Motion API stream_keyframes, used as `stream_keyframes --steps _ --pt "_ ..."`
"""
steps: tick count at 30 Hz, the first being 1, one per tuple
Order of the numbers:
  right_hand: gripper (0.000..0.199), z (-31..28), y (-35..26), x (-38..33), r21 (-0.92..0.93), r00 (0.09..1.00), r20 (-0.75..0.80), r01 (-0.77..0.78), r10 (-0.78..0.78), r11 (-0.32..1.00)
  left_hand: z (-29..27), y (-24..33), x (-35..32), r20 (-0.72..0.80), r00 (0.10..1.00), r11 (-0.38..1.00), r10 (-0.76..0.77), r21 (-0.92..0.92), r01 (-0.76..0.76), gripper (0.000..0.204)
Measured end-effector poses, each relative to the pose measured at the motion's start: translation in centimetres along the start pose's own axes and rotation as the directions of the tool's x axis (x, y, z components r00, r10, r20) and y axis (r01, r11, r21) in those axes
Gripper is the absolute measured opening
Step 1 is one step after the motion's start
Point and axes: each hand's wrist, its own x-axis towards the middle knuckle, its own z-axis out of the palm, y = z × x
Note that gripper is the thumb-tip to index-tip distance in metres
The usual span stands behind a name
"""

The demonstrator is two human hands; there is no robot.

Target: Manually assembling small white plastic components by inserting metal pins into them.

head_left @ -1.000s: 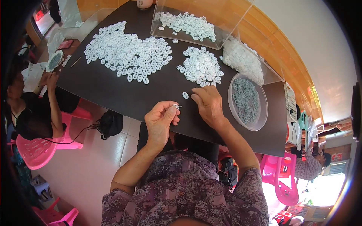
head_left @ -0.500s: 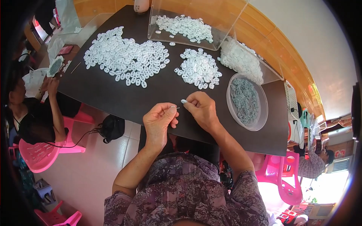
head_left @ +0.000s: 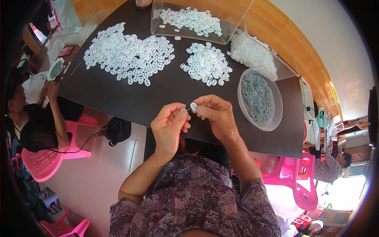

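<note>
White plastic, one small oval ring (head_left: 193, 106), pinched between thumb and fingertips of the right hand (head_left: 215, 113), just above the near edge of the dark counter (head_left: 118, 94). Left hand (head_left: 169, 125) alongside, thumb and forefinger pressed together on something tiny at the ring's left side; too small to tell what. Two hands only at this piece, fingertips nearly touching.

Behind them on the counter, two loose heaps of the same white rings: a large heap (head_left: 128, 53) to the left, a smaller heap (head_left: 207, 63) right of centre, pieces too many to count. One clear rectangular box (head_left: 237, 15) at the far edge, more white rings inside. One clear plastic bag (head_left: 252, 51) of white pieces beside it, touching the rim of one round clear tub (head_left: 272, 118), filled with small grey parts, just right of the right hand.

Pink plastic chairs: one (head_left: 43, 160) at left under a seated person (head_left: 31, 118), another (head_left: 296, 181) at lower right, part of a third (head_left: 65, 227) at bottom left. One black bag (head_left: 117, 130) on the floor below the counter.
</note>
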Motion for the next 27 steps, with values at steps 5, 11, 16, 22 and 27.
stream_keyframes --steps 5,11,16,22,27 --pt "0.015 0.3 0.0 -0.4 -0.002 1.000 -0.016 0.004 -0.004 1.000 0.2 -0.1 -0.4 -0.009 1.000 0.996 0.016 0.090 -0.015 0.014" --pt "0.015 0.4 0.3 -0.5 -0.006 1.000 -0.020 0.013 -0.013 1.000 0.1 -0.3 -0.5 -0.005 1.000 0.995 -0.013 0.103 0.013 0.013" --pt "0.015 1.0 -0.1 -0.8 0.013 0.999 -0.022 0.046 -0.046 0.999 0.2 -0.2 -0.7 -0.038 0.999 0.995 -0.011 0.102 0.015 0.012" --pt "0.014 1.5 0.1 -0.9 0.011 0.991 -0.002 0.132 -0.132 0.991 0.0 -0.4 -0.7 -0.036 0.999 0.996 -0.016 0.089 0.019 0.013" --pt "0.015 1.5 0.2 -1.0 -0.028 0.991 -0.002 0.137 -0.137 0.990 -0.3 -0.4 -0.8 -0.008 1.000 0.996 -0.026 0.082 0.026 0.014"
